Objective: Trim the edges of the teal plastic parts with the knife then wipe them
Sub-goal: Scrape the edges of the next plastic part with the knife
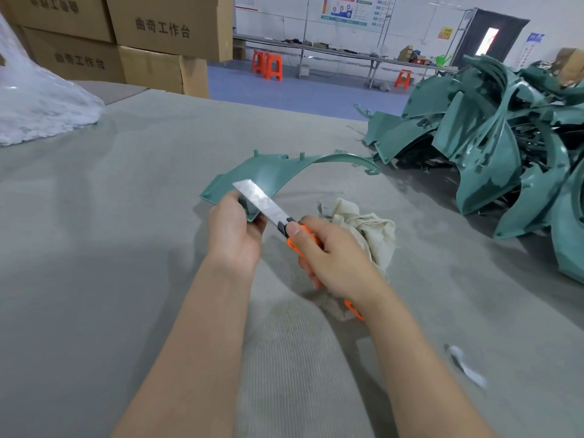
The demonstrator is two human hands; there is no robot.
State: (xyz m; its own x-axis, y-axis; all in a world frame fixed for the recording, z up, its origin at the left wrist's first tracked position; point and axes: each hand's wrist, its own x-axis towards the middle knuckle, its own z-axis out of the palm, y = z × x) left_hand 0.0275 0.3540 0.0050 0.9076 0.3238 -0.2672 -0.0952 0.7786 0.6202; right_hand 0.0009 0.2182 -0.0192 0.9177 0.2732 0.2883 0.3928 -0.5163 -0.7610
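Note:
My left hand [235, 230] grips the near end of a curved teal plastic part [284, 167], which arches away to the right above the table. My right hand [331, 254] holds an orange utility knife [292, 235] by its handle. Its long bare blade [257, 197] lies against the edge of the part just beside my left thumb. A crumpled beige cloth [363, 229] lies on the table behind my right hand.
A big heap of teal plastic parts [493, 147] fills the right side of the grey carpeted table [126, 248]. Cardboard boxes [151, 42] and a white plastic bag [38, 102] stand at the far left. A white scrap [464, 365] lies near right.

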